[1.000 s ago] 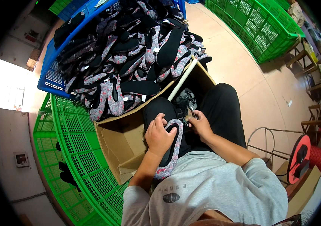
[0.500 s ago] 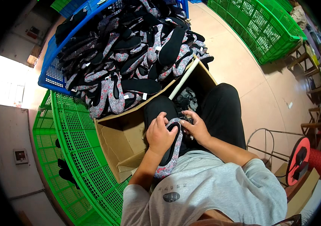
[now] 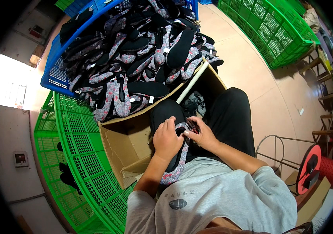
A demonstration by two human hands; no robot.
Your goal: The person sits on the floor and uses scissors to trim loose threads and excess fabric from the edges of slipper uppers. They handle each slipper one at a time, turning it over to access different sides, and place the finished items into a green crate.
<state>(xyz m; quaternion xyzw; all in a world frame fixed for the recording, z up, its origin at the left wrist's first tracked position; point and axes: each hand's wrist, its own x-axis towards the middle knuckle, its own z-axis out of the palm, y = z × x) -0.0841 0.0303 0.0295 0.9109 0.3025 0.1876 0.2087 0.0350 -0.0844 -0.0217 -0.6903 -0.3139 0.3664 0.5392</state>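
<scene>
A slipper (image 3: 179, 164) with a grey and red flowered rim and a black inside rests across my lap, one end against my shirt. My left hand (image 3: 166, 136) is closed around its far end, thumb at the opening. My right hand (image 3: 203, 134) is closed at the far right edge of the slipper, its thumb touching the rim. A small dark thing with a hint of red (image 3: 192, 125) shows between the right fingers; its kind is too small to make out.
A blue crate (image 3: 57, 74) ahead is heaped with similar slippers (image 3: 121, 97). A cardboard box (image 3: 115, 154) with a pale rod (image 3: 192, 84) across it stands before my knees. Green crates (image 3: 82, 156) stand left, another green crate (image 3: 268, 35) far right. A red disc on a frame (image 3: 309, 167) is at right.
My right thumb has shifted slightly left and down along the slipper's rim. The small dark and red thing now shows more clearly in the right fingers. My left hand stays on the slipper.
</scene>
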